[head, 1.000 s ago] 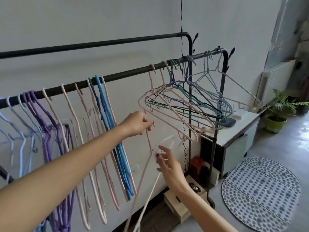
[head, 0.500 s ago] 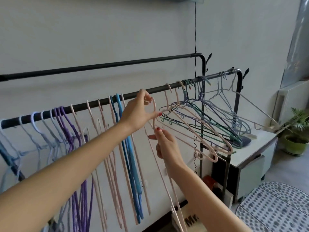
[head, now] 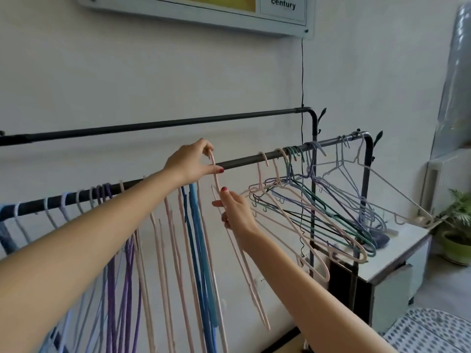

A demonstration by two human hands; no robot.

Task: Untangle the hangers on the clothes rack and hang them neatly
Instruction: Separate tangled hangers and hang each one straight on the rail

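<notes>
The left hand (head: 190,163) pinches the hook of a pink hanger (head: 216,179) at the near rail (head: 244,161); the right hand (head: 235,212) fingers close on its neck just below. Tangled hangers (head: 318,207) bunch further right.

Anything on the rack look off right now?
Yes. At the right end of the front rail, a clump of hangers sits interlocked and splayed sideways instead of hanging straight like those on the left. The pink hanger in both hands isn't hooked yet.
</notes>
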